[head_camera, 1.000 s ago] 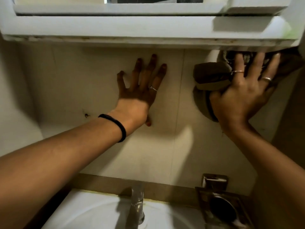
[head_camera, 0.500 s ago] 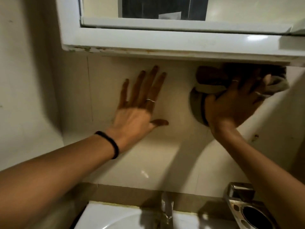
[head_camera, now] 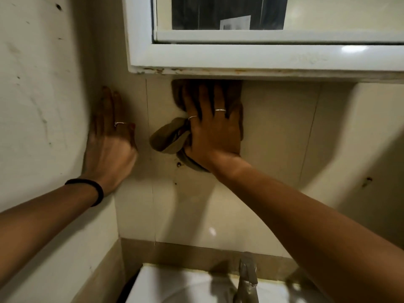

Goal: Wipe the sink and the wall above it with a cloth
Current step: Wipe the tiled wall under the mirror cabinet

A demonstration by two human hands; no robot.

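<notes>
right hand (head_camera: 213, 132) flat, fingers straight, pressing cloth (head_camera: 168, 138) on wall (head_camera: 273, 132) just under cabinet (head_camera: 240, 57); grip not closed | left hand (head_camera: 109, 145) open, flat on wall near corner, holding nothing | cloth bunches left of right hand | sink (head_camera: 175, 285) below, tap (head_camera: 247, 278) blurred, perhaps metal

Right hand (head_camera: 215, 136) presses a brown cloth (head_camera: 168, 138) flat on the tiled wall (head_camera: 277, 132); left hand (head_camera: 109, 143) rests flat just beside it.
</notes>
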